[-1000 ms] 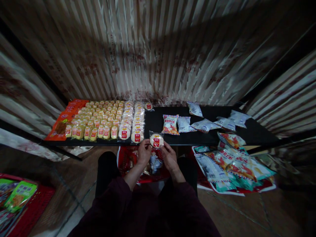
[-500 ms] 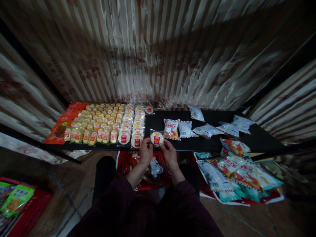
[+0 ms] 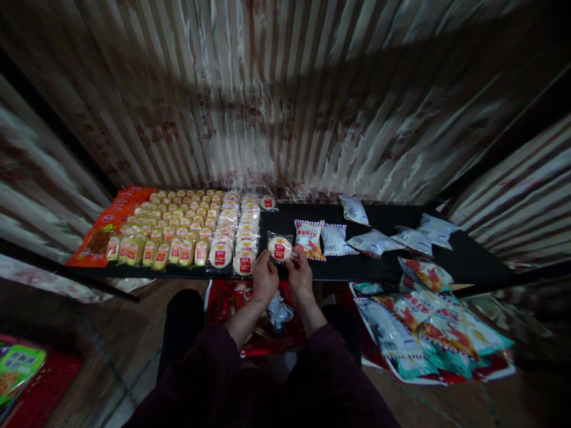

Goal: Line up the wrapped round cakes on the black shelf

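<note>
A round white cracker in a clear wrapper with a red label (image 3: 280, 247) is gripped at its near edge from both sides, above the black shelf (image 3: 285, 215). My left hand (image 3: 264, 277) pinches its left corner, and my right hand (image 3: 300, 276) pinches its right side. Just left of it run two columns of the same wrapped crackers (image 3: 245, 257), overlapping from front to back. Another single cracker (image 3: 267, 203) lies at the back of the shelf. To the right of my hands a white, red-printed snack bag (image 3: 309, 239) lies face up.
Rows of small yellow wrapped cakes (image 3: 161, 255) and an orange bag (image 3: 107, 229) fill the shelf's left. Silvery snack bags (image 3: 375, 239) lie scattered right. Below are a red basket (image 3: 215, 300), a heaped basket of snack bags (image 3: 450, 324) and another red crate (image 3: 56, 380).
Both hands have carried the cracker slightly away from me, farther over the shelf. The view has shifted a little, so the shelf's front edge sits lower.
</note>
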`<state>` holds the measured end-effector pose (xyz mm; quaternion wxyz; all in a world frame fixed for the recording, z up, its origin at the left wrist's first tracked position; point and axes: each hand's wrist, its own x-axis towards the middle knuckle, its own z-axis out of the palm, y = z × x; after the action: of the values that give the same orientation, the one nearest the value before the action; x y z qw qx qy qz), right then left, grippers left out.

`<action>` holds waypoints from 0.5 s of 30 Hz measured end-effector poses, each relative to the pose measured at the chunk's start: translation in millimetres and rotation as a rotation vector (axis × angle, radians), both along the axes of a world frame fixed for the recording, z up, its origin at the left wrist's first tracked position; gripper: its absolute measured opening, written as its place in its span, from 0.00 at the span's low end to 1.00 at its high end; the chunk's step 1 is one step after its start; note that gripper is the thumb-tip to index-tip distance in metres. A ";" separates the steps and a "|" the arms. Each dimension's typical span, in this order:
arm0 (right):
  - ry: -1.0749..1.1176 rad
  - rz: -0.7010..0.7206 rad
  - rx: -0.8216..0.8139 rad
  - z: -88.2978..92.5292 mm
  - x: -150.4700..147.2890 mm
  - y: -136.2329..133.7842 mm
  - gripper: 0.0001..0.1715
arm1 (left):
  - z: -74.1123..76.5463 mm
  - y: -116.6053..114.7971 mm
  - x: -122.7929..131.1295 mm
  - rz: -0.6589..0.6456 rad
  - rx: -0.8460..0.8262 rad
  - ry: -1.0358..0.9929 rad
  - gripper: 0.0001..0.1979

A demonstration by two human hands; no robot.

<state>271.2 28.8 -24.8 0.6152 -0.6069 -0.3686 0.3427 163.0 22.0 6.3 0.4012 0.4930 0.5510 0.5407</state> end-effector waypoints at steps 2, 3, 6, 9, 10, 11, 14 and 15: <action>0.000 -0.011 0.019 2.8 -1.1 4.6 0.27 | 2.5 1.8 2.1 0.008 0.026 -0.003 0.20; 0.003 -0.010 0.029 4.1 -1.6 6.7 0.26 | 3.8 2.8 3.0 0.004 0.032 -0.001 0.21; -0.003 0.013 0.056 7.4 -2.8 12.8 0.24 | 7.4 6.2 5.0 -0.020 0.024 0.046 0.22; -0.021 0.015 0.064 8.8 -3.0 19.0 0.21 | 10.0 10.1 6.8 -0.023 0.013 0.111 0.24; -0.026 0.011 0.061 8.6 -2.7 21.3 0.20 | 10.5 11.6 7.6 -0.018 0.012 0.119 0.24; -0.028 0.003 0.058 8.2 -2.2 23.7 0.20 | 10.9 13.1 8.5 -0.013 0.011 0.118 0.24; -0.035 -0.010 0.052 5.3 0.2 31.4 0.18 | 11.0 18.1 11.3 -0.005 0.000 0.115 0.25; -0.037 -0.007 0.053 4.0 1.2 34.0 0.18 | 10.6 19.8 12.1 -0.005 -0.003 0.122 0.25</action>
<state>272.3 62.8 -20.8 0.6253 -0.5979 -0.3866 0.3196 175.1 41.8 16.9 0.3689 0.5261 0.5739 0.5077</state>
